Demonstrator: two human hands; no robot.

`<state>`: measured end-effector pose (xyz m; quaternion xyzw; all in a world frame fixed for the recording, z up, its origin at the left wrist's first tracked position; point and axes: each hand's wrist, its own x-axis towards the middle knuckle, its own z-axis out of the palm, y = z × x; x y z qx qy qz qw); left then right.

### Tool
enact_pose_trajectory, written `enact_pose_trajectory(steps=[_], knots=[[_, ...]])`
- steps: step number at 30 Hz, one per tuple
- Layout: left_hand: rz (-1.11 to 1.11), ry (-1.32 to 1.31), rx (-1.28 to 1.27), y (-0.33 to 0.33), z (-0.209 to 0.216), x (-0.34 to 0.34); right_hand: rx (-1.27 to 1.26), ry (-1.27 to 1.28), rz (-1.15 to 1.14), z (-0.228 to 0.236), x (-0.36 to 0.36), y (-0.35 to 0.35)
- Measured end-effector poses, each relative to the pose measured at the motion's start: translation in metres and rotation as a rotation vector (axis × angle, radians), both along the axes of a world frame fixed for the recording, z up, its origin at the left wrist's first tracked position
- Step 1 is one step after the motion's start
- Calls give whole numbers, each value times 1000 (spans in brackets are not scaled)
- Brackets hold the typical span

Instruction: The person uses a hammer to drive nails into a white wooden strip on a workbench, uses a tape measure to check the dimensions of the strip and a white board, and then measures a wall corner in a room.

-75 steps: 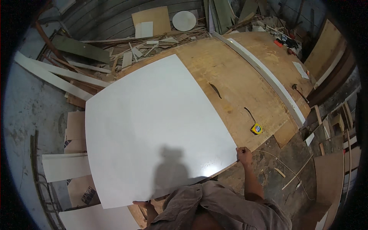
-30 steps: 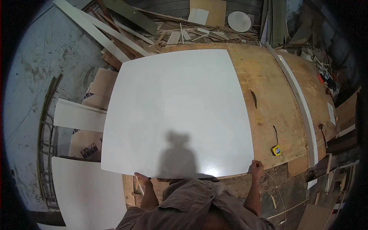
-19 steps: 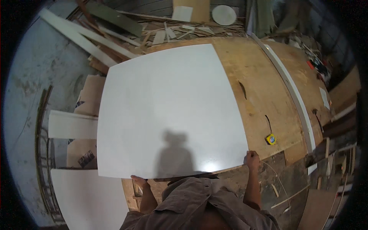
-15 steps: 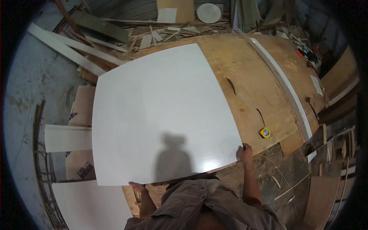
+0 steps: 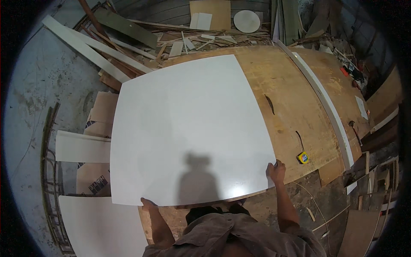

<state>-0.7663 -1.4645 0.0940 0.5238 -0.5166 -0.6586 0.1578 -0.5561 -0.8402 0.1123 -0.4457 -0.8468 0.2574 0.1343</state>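
A large white panel [image 5: 192, 124] lies across a wooden work surface, its face smooth and glossy. At its near edge, close to the left corner, my left hand [image 5: 149, 204] grips the rim with the fingers hidden underneath. My right hand [image 5: 277, 172] is closed on the right edge just above the near right corner. A dark shadow of my head and shoulders falls on the panel's near part. Right of the panel, a yellow tape measure [image 5: 303, 158] and a short dark serrated strip [image 5: 269, 104] rest on the brown plywood [image 5: 295, 107].
A long white bar [image 5: 325, 98] crosses the plywood on the right, with a hammer [image 5: 354, 130] beyond it. White boards [image 5: 83, 147] and cardboard [image 5: 96, 177] lie to the left, near a metal rack [image 5: 49, 171]. Scrap wood [image 5: 188, 43] is heaped at the back.
The whole view has shifted and turned slightly, so the panel and tools appear farther right. Both hands stay on the panel's edges. Whether the panel itself moved, I cannot tell.
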Motion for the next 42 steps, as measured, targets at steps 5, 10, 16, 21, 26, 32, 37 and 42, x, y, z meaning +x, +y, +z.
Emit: enact_pose_trajectory(steps=[5, 10, 16, 21, 26, 32, 37, 42], knots=[[118, -249, -287, -61, 9, -28, 95, -133, -97, 14, -22, -23], [114, -296, -412, -74, 1, -50, 141, -213, -215, 18, -21, -17], [83, -379, -500, -122, -56, -52, 170, -185, -280, 12, -34, -15], [-30, -446, -871, -150, -94, -47, 17, -204, -391, 12, -50, -11], [28, -683, -632, -108, -41, -52, -81, -119, -450, 39, -40, 6], [-363, -877, -845, -155, -74, -59, 7, -173, -330, 88, -72, -24], [-418, -739, -736, -169, -89, -70, 55, -226, -417, 95, -57, -42], [-244, -512, -537, -225, -82, -112, -103, -226, -397, 87, -54, -115]])
